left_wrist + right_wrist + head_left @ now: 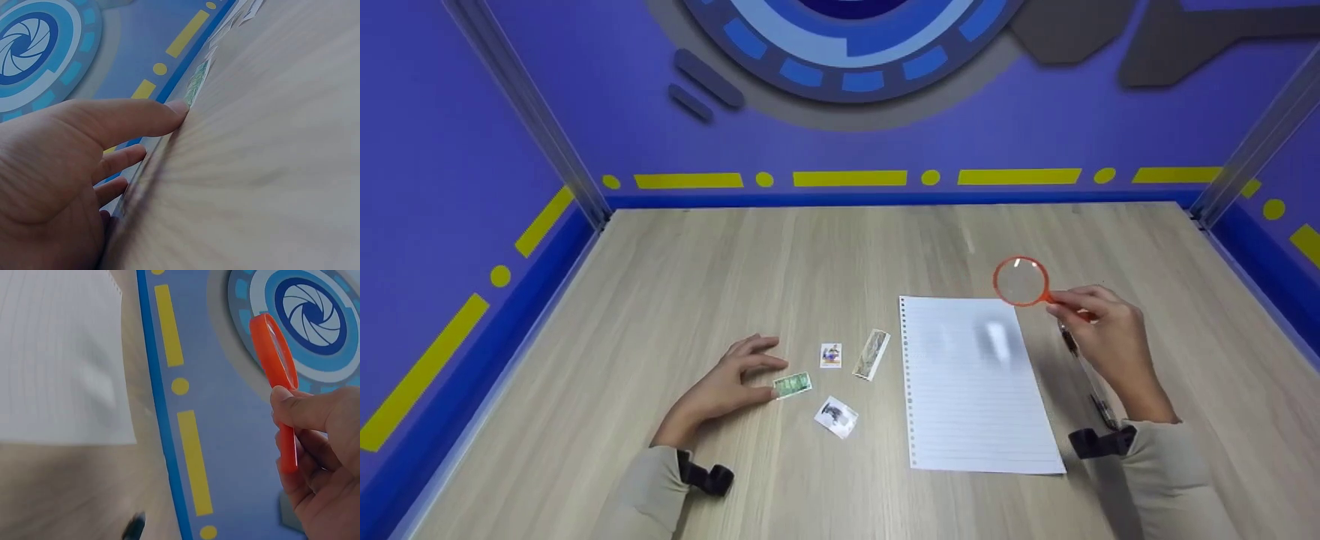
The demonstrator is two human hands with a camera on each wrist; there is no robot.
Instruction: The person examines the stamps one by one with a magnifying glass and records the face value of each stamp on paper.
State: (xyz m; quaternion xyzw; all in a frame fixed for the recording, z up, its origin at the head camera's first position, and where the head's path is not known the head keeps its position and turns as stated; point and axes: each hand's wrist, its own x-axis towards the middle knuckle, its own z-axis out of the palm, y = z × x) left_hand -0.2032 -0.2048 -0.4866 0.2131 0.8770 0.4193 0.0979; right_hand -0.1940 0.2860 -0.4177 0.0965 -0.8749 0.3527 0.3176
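Note:
My right hand (1106, 337) grips an orange magnifying glass (273, 354) by its handle, thumb and fingers round it. In the head view its lens (1021, 281) hangs raised over the top right corner of a lined paper sheet (975, 390). On the table, my left hand (727, 382) has its fingers apart, and the thumb tip touches the left edge of a green stamp (793, 385). Close by lie a small stamp with a coloured figure (831, 355), a long narrow stamp (871, 355) and a black-and-white stamp (836, 417).
A pen (1087, 375) lies right of the paper, partly behind my right hand and wrist. The wooden table (735, 255) ends at a blue back wall (847, 150) with yellow marks. Black straps (705, 476) sit on both wrists.

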